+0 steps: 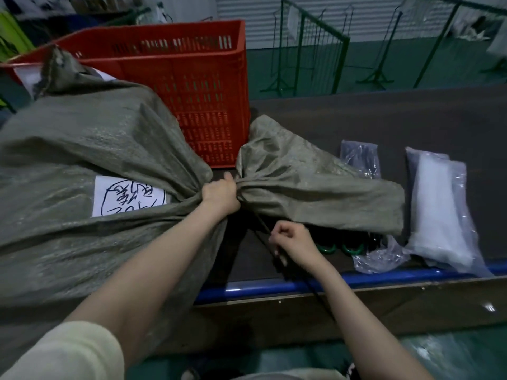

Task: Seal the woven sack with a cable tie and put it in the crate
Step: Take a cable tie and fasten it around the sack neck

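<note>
A bulky grey-green woven sack point(90, 138) lies on its side across the left of the table, a white handwritten label point(129, 197) on it. My left hand point(220, 194) grips its gathered neck. The loose mouth of the sack point(310, 182) fans out to the right of my fist. A black cable tie point(263, 227) runs from the neck down toward me. My right hand point(292, 241) grips the tie's tail, which trails past my wrist over the table edge. The red slatted crate point(192, 86) stands behind the sack.
Clear plastic bags point(436, 215) lie on the dark table point(384, 119) at the right. Green rings point(338, 248) and dark items sit under the sack's mouth. A blue rail point(384, 278) edges the table. Green wire racks point(310, 48) stand on the floor behind.
</note>
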The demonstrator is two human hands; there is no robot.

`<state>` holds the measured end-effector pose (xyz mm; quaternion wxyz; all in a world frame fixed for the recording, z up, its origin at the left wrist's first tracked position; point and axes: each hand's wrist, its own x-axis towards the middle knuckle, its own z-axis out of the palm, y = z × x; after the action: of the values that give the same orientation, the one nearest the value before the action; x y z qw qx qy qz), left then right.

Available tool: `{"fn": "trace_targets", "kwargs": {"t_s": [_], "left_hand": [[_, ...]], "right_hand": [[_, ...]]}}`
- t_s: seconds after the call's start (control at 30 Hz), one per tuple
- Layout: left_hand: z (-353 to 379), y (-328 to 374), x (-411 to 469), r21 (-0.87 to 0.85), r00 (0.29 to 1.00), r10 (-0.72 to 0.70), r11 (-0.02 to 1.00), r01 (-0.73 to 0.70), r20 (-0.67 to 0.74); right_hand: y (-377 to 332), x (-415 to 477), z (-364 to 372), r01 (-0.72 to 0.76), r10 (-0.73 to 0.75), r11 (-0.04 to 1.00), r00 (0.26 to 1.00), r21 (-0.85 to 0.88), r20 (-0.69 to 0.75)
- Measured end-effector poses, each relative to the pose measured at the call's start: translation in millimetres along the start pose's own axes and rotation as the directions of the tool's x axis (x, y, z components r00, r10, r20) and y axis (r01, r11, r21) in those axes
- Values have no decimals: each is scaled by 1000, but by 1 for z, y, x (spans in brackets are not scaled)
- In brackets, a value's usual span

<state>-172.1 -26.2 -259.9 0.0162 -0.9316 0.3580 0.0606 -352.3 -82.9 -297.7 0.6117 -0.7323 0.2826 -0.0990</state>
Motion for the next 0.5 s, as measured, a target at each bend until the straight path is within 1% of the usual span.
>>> {"fn": "trace_targets", "kwargs": {"t_s": [0.03, 0.07, 0.1, 0.17, 0.23, 0.27, 0.37, 0.43, 0.5], "left_hand": [[-4, -4, 4, -73, 998, -55, 996, 57, 21], [-8, -8, 9, -133, 995, -92, 986, 97, 43], [-10, -12, 12, -179, 992, -112, 976, 122, 63], [-14, -18, 19, -243, 987, -136, 958, 154, 88], [-18, -21, 22, -289, 981, -158, 939, 184, 113], [-19, -22, 23, -309, 977, -170, 929, 202, 125], [-21, -23, 23, -358, 969, -196, 903, 238, 150], [-23, -23, 23, -376, 967, -203, 893, 246, 151], [-25, -25, 23, -404, 966, -212, 878, 255, 150]], "right_hand": [[1, -3, 1, -47, 51, 998, 995, -53, 89], [2, -5, 2, -94, 112, 988, 983, -124, 147], [4, -6, 3, -145, 177, 972, 969, -184, 174], [8, -6, 6, -249, 297, 937, 936, -247, 186], [11, -1, 11, -313, 368, 906, 915, -285, 165], [11, 3, 15, -346, 393, 896, 909, -277, 137], [9, 24, 31, -450, 468, 874, 881, -182, 73], [8, 43, 44, -474, 486, 869, 872, -144, 63], [6, 62, 58, -509, 510, 860, 858, -42, 53]]}}
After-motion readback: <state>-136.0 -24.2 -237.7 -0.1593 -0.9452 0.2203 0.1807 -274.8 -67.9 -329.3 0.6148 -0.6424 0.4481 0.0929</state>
